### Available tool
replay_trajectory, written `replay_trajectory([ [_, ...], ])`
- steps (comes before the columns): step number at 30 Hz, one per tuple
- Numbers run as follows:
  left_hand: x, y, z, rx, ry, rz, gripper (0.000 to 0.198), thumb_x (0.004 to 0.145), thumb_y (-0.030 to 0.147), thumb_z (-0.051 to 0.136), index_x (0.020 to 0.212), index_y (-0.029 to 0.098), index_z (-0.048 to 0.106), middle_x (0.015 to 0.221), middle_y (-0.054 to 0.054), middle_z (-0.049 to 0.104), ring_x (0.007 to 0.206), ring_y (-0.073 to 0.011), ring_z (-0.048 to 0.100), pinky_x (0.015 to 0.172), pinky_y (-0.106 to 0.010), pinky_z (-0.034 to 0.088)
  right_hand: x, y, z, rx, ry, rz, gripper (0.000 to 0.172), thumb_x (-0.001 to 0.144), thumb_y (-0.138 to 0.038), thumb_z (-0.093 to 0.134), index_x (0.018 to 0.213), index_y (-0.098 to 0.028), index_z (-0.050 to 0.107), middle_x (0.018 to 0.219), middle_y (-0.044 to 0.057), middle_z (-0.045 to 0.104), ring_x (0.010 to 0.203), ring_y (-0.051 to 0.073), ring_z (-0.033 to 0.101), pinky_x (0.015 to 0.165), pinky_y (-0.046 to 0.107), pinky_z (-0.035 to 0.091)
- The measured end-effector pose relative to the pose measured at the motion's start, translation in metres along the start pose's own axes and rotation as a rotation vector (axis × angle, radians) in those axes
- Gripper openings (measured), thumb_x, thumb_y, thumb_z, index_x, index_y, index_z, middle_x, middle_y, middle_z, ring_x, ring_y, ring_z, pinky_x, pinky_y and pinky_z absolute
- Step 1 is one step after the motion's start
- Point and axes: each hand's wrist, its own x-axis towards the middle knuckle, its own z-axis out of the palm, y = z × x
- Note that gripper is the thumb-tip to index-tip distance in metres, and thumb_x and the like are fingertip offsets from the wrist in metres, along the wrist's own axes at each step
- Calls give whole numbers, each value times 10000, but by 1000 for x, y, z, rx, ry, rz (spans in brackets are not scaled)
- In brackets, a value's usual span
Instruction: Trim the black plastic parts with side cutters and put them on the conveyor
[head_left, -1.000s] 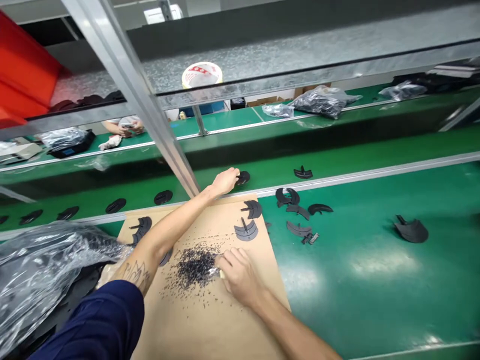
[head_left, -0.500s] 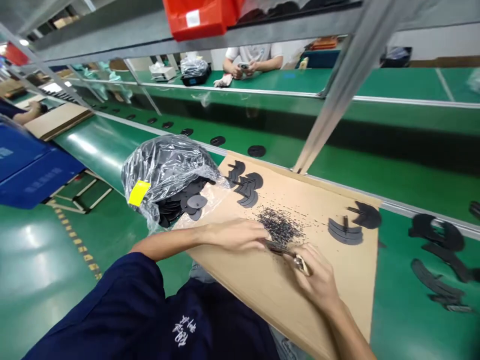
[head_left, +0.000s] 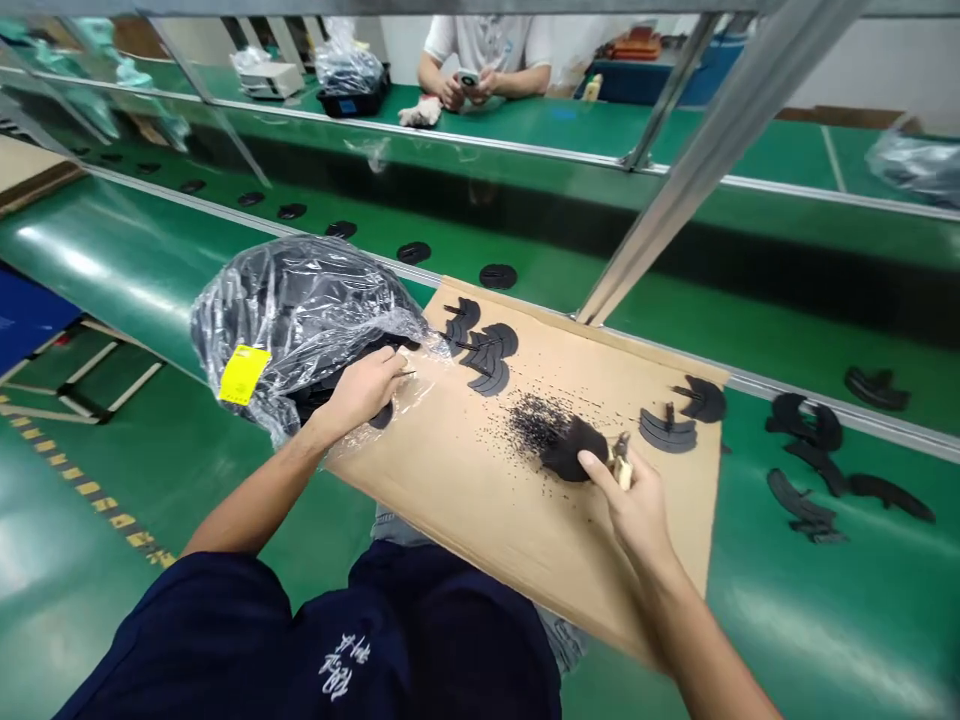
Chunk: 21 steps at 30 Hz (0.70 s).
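My left hand (head_left: 367, 388) is at the mouth of a clear plastic bag (head_left: 307, 275), its fingers pinched together. A thin dark edge shows by the fingertips; what they grip, if anything, I cannot make out. In my right hand (head_left: 636, 510) are small nippers (head_left: 622, 468) with cream handles, and the thumb presses on a black flat rounded piece (head_left: 574, 450). That piece is over a scatter of tiny black bits (head_left: 536, 420) on the cardboard sheet (head_left: 480, 520). Black flat parts fill the bag, partly hidden by my left hand.
Curved black parts (head_left: 487, 358) lie at the cardboard's back left, and others (head_left: 667, 430) at its right. More (head_left: 806, 505) rest on the green bench. Black discs (head_left: 498, 276) line the green strip behind a slanted metal post (head_left: 675, 170). A person (head_left: 487, 60) sits opposite, holding a phone.
My left hand has moved left from the nippers to the bag's mouth. My right hand has shifted slightly, and a black rounded piece now shows under its thumb. The view has turned downward.
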Motion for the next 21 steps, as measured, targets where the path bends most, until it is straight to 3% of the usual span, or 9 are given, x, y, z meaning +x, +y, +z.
replay_trajectory([
  [3,-5,28,1,-281,205,193,111,997,228,528,920,208,605,874,-50,673,821,-192,662,749,-298,532,-7,-3,10,196,-52,168,454,706,-580,830,780,-211,578,677,-36,488,626,126,412,572,269,373],
  [6,-12,69,3,-594,339,412,106,990,182,538,1028,224,628,938,-44,739,889,-179,712,802,-299,565,-12,-7,20,400,-96,324,458,638,-518,883,844,-206,619,713,-26,563,643,135,494,574,265,429],
  [8,-14,95,7,-782,335,523,180,966,109,524,1055,230,623,983,-50,751,941,-177,721,822,-310,580,-15,-11,25,486,-125,394,441,618,-479,900,816,-203,618,718,-20,590,645,140,534,568,260,452],
  [11,-11,121,15,-926,292,585,201,934,62,507,992,226,607,1002,-63,733,947,-178,709,822,-332,592,-21,-16,29,553,-187,452,403,626,-449,901,775,-198,623,718,-9,619,649,143,566,578,258,472],
  [14,-9,127,21,-944,244,583,150,941,100,514,953,219,605,1058,-89,698,1021,-199,684,887,-373,587,-25,-20,29,585,-220,470,378,645,-443,890,771,-202,628,718,-8,630,645,143,572,596,263,479],
  [17,-11,125,24,-963,157,586,99,979,281,571,1015,204,622,1125,-125,662,1093,-242,650,941,-426,575,-25,-21,28,585,-195,445,381,639,-443,892,812,-208,649,766,-2,653,702,156,593,642,274,488],
  [19,-14,126,26,-988,143,561,190,979,387,613,1005,200,628,1083,-118,658,1047,-242,650,916,-419,580,-24,-20,29,565,-189,420,401,622,-449,902,826,-205,659,786,-3,654,727,155,588,686,283,489],
  [21,-15,128,29,-1001,183,483,160,983,363,630,964,204,629,995,-82,651,984,-213,651,882,-380,583,-24,-18,30,528,-193,390,415,622,-466,904,819,-200,654,775,-13,630,715,143,558,706,287,477],
])
